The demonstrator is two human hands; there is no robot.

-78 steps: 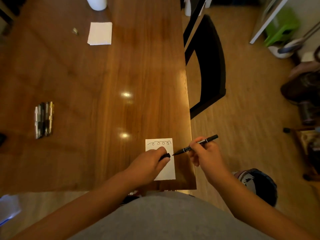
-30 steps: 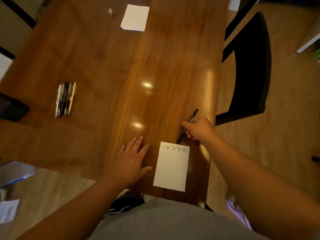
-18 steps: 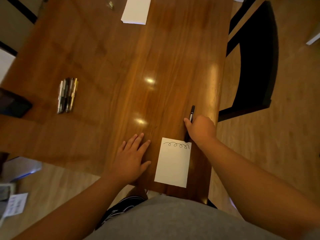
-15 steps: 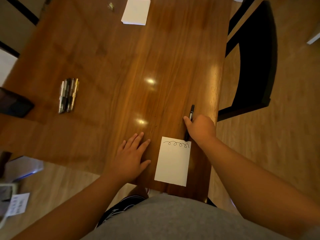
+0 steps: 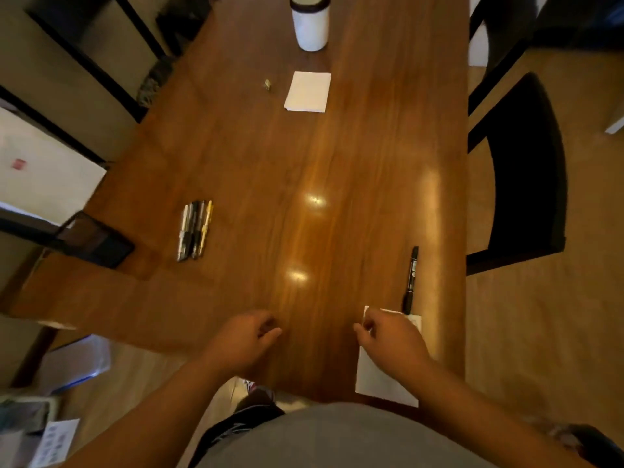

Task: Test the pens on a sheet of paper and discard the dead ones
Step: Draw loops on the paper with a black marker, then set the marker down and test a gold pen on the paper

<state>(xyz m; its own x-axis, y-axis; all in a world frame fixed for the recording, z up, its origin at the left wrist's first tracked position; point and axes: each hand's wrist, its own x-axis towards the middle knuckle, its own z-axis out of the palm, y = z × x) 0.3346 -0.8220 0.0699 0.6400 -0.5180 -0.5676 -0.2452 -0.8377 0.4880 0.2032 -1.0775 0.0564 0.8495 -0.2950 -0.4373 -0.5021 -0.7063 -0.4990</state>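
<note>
A black capped pen lies on the wooden table just beyond the white test sheet. My right hand hovers over the sheet's upper part, fingers curled and holding nothing, and it hides the scribbles. My left hand hangs near the table's front edge, fingers loosely curled and empty. Several pens lie side by side in a bunch at the left of the table.
A stack of white paper and a white cylindrical cup stand at the far end, with a small scrap beside the paper. A black chair stands to the right. A dark mesh tray sits at the table's left edge.
My right hand has let go of the black pen, which now lies on the table, and has drawn back over the sheet. My left hand has lifted off the table and curled.
</note>
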